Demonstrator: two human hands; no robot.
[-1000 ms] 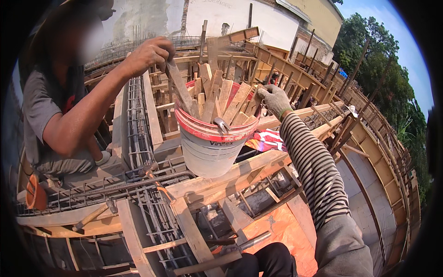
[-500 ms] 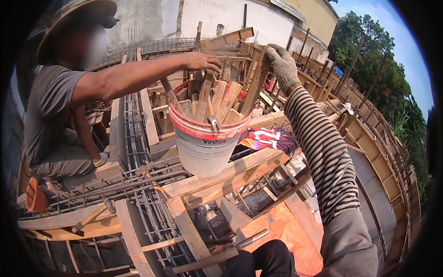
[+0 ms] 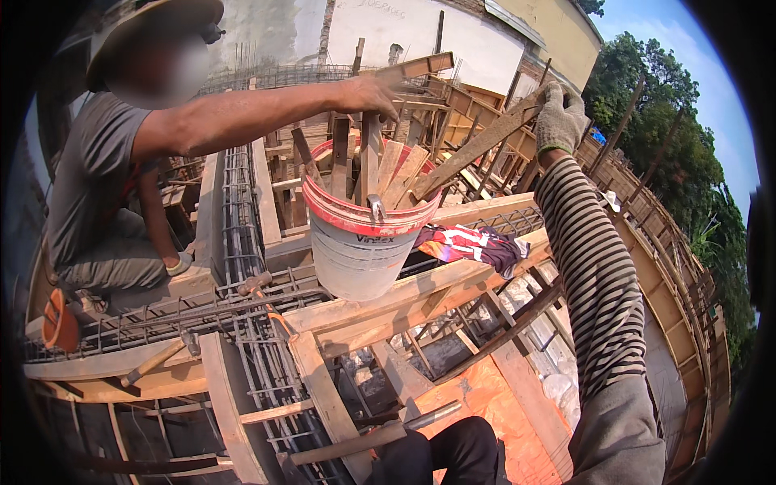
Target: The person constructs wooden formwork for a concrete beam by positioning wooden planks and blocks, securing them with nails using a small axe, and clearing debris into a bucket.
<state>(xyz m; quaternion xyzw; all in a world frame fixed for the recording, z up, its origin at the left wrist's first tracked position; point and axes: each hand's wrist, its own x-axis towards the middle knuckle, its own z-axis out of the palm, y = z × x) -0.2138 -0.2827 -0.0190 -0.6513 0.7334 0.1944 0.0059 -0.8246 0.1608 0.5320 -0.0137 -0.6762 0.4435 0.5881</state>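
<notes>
- Grey knit covers the right hand, which I see grasping the upper end of a wooden strip.
- From this hand, the strip's long axis slopes down-left to the mouth of the white bucket.
- The co-worker's hand is farther; my left hand I cannot see, so its state I cannot tell.

**Orange container seen at far left**

A wooden-handled hammer is laid across a board. A patterned cloth is draped over a beam. Below, an orange sheet is spread; at right, trees are seen.
</notes>
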